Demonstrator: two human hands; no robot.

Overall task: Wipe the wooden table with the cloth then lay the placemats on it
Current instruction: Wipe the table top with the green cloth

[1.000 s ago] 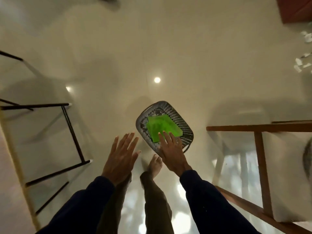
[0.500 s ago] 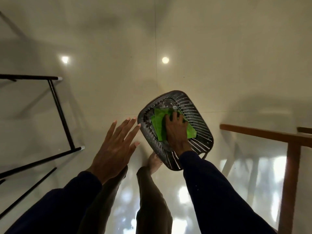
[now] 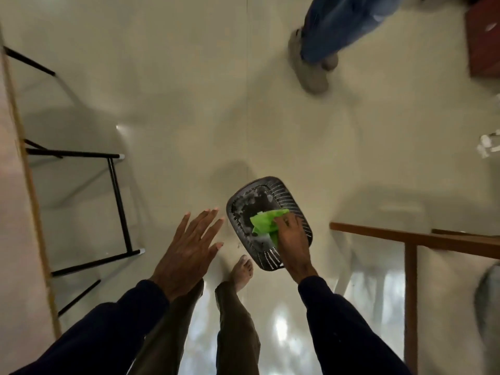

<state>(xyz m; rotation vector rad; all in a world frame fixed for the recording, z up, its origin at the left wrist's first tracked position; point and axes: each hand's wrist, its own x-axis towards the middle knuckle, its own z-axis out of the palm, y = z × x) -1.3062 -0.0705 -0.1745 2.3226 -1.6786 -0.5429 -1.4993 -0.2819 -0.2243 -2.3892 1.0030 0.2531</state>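
Item: green cloth (image 3: 263,223), in the dark slotted basket (image 3: 273,189) on the floor | right hand (image 3: 290,234): grip curled, pinching cloth | left hand (image 3: 189,247): grip spread wide, empty | wooden tabletop (image 3: 405,236): edge at right, apart | Progress: judged at the start; wiping not begun, placemats unseen, both left

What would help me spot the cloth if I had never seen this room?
On the pale floor, left of the wooden table, sits a dark slotted basket. The cloth is in it, gripped by the right hand. It is the only bright green thing.
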